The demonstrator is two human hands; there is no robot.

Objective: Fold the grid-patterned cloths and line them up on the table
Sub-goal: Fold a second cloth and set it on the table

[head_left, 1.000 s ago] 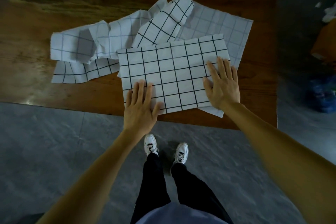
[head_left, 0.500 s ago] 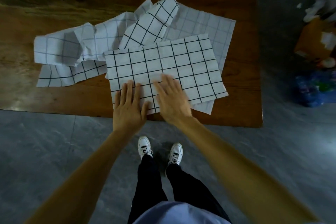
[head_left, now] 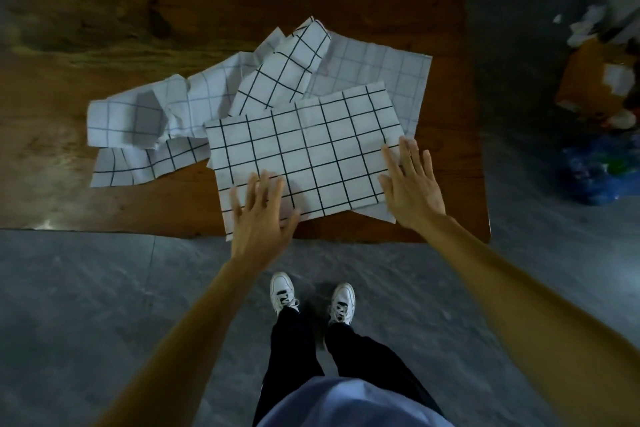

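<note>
Fingers straight, the left hand [head_left: 260,215] and right hand [head_left: 412,188] press flat on the folded grid cloth [head_left: 304,152] at the table's [head_left: 173,204] near edge. Crumpled cloths [head_left: 194,104] at ten o'clock lie partly hidden; their count is unclear.

- Lighting: dim, cool cast overall.
- Glare: small bright patch on the table [head_left: 48,218] edge at 9 o'clock.
- Blur: motion smear throughout, strongest at 3 o'clock.
- Distortion: wide-angle bowing toward edges.
</note>
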